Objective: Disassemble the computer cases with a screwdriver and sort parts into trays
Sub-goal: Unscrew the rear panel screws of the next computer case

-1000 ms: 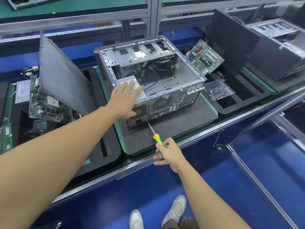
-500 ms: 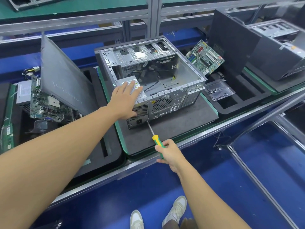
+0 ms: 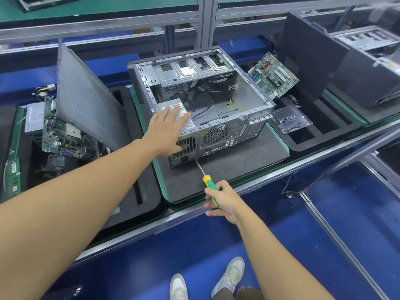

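Observation:
An open grey computer case [image 3: 227, 126] lies on its side on a dark foam mat [image 3: 238, 167]. My left hand [image 3: 166, 131] rests flat, fingers straight, on the power supply [image 3: 184, 118] at the case's near left corner. My right hand [image 3: 220, 201] grips the green and yellow handle of a screwdriver [image 3: 208, 184]. Its shaft points up at the lower rear edge of the case, next to the power socket. Loose cables lie inside the case.
A grey side panel [image 3: 86, 105] leans over a motherboard [image 3: 65, 135] in the left foam tray. Right of the case are another motherboard [image 3: 272, 75], a clear box of screws [image 3: 290, 121], a black panel [image 3: 307, 57] and a second case [image 3: 368, 68]. The bench's metal rail [image 3: 281, 176] runs in front.
My right hand and the screwdriver have shifted slightly toward me. My left hand stays on the power supply.

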Motion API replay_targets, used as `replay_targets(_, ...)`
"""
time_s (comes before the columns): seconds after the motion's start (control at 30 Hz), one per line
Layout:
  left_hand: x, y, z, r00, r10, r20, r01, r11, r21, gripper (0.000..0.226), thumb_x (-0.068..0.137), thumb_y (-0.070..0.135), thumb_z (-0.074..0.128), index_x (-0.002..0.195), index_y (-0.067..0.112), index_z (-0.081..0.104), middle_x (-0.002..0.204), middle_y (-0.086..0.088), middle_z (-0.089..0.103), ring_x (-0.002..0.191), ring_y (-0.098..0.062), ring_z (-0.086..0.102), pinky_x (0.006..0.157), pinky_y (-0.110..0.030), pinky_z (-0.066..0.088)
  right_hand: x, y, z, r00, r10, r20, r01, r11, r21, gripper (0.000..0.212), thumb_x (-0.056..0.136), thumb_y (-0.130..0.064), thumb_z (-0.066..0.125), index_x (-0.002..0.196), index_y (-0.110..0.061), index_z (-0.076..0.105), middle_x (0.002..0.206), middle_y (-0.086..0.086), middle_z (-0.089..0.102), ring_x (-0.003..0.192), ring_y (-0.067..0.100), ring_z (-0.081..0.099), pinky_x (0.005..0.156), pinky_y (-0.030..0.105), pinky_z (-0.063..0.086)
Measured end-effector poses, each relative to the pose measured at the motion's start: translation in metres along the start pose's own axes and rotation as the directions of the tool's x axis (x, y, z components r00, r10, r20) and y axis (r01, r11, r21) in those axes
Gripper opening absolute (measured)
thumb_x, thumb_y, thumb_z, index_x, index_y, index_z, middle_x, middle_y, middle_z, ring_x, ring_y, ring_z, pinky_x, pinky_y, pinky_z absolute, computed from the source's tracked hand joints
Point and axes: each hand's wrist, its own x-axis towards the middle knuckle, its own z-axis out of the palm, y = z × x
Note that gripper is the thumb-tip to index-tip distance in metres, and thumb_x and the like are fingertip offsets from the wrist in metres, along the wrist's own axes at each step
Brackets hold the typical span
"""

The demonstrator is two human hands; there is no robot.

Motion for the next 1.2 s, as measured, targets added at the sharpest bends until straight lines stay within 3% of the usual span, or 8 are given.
replay_targets(0.17,0.000,-0.001,0.000,1.000,0.005,-0.012,-0.005,1.000,-0.005,0.110,0.080,0.048,0.077,0.159,0.029,0.002,0.167,-0.010,-0.004,0.153,-0.032,-0.003,0.123,-0.048,0.004,-0.003,-0.005,0.006,0.999,0.030,-0.022,-0.030,1.000,0.010,0.035,0.094,-0.043,0.061,0.106,-0.011,0.050,0.087,0.010,0.060,0.053,0.014,0.046,0.040,0.024,0.032)
replay_targets(0.33,0.000,-0.001,0.001,1.000,0.010,-0.019,-0.010,1.000,0.002,0.109,0.081,0.047,0.076,0.159,0.029,0.002,0.167,-0.010,-0.004,0.153,-0.032,-0.003,0.122,-0.047,0.004,-0.002,0.004,0.004,0.995,0.096,-0.030,-0.094,0.993,0.067,0.037,0.102,-0.027,0.039,0.106,-0.001,0.066,0.088,0.011,0.064,0.066,0.018,0.052,0.051,0.027,0.045)
replay_targets(0.5,-0.001,-0.001,0.001,1.000,0.009,-0.014,-0.009,1.000,0.002,0.109,0.081,0.048,0.076,0.159,0.029,0.002,0.167,-0.010,-0.005,0.153,-0.032,-0.002,0.122,-0.047,0.005,-0.004,0.005,0.001,1.000,0.008,-0.012,-0.007,0.995,0.100,0.024,0.092,-0.019,0.070,0.105,-0.011,0.052,0.106,0.010,0.052,0.080,0.020,0.057,0.066,0.032,0.060)
replay_targets(0.77,-0.006,-0.003,-0.004,0.999,0.038,0.026,-0.036,0.995,-0.090,0.101,0.081,0.049,0.066,0.159,0.029,0.004,0.167,-0.007,-0.009,0.153,-0.028,-0.008,0.122,-0.047,0.001,0.000,-0.009,-0.001,0.998,0.055,0.044,-0.063,0.978,0.201,0.036,0.103,-0.034,0.048,0.115,-0.004,0.062,0.104,0.013,0.065,0.075,0.021,0.052,0.048,0.030,0.046)
replay_targets(0.9,-0.033,0.013,-0.007,0.925,0.104,-0.364,-0.204,0.947,-0.247,0.062,0.082,0.032,0.061,0.141,0.017,0.049,0.152,-0.009,0.039,0.141,-0.029,0.034,0.112,-0.046,0.027,0.004,-0.004,-0.003,0.999,0.007,0.036,-0.010,0.995,0.097,0.020,0.101,-0.018,0.052,0.107,-0.001,0.062,0.102,0.015,0.065,0.075,0.022,0.059,0.057,0.031,0.053)
replay_targets(1.0,-0.058,0.038,0.004,0.796,0.112,-0.594,-0.403,0.832,-0.382,0.014,0.079,0.011,0.054,0.088,0.012,0.065,0.093,-0.001,0.060,0.081,-0.022,0.055,0.071,-0.035,0.044,0.005,0.001,-0.002,0.996,-0.029,0.080,0.019,0.992,0.127,0.019,0.097,-0.013,0.062,0.106,-0.005,0.048,0.095,0.016,0.071,0.076,0.029,0.072,0.057,0.033,0.056)
replay_targets(1.1,-0.070,0.061,0.023,0.894,-0.044,-0.446,-0.295,0.693,-0.658,0.011,0.078,0.011,0.049,0.077,0.017,0.059,0.081,0.006,0.053,0.068,-0.012,0.047,0.064,-0.023,0.039,0.005,0.000,0.000,0.996,-0.048,0.079,0.039,0.992,0.117,0.033,0.090,-0.021,0.072,0.106,-0.009,0.045,0.083,0.009,0.074,0.066,0.027,0.071,0.051,0.031,0.053)
replay_targets(1.2,-0.064,0.071,0.048,0.955,-0.280,-0.096,0.086,0.575,-0.814,0.017,0.085,0.014,0.054,0.074,0.025,0.061,0.078,0.009,0.062,0.072,-0.006,0.056,0.068,-0.023,0.042,0.008,-0.003,-0.002,0.993,-0.113,0.039,0.109,0.991,0.083,0.030,0.088,-0.027,0.069,0.098,-0.016,0.043,0.082,0.010,0.066,0.055,0.019,0.057,0.045,0.028,0.044)
